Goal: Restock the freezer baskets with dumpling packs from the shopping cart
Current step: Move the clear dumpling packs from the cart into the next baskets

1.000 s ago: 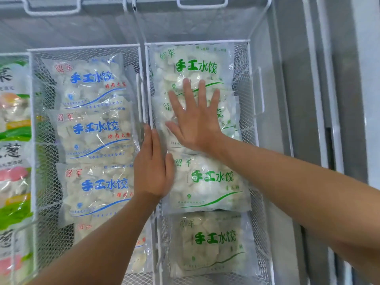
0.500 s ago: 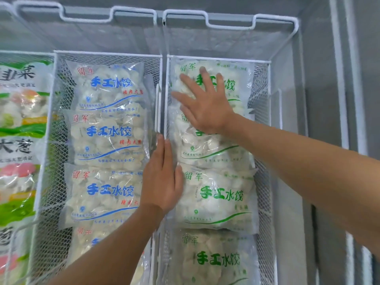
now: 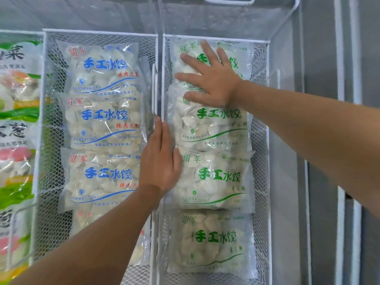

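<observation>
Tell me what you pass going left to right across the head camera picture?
Colourful packs → basket of blue-lettered dumpling packs → left hand → basket of green-lettered dumpling packs, right hand pressing its top pack → grey freezer wall.

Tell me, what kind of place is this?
Probably a shop's chest freezer. White wire baskets sit side by side, filled with rows of bagged dumpling packs, green-lettered and blue-lettered, which two hands are flattening.

White mesh baskets (image 3: 261, 140); clear packs lettered blue (image 3: 102, 120) and green (image 3: 213, 177)
</observation>
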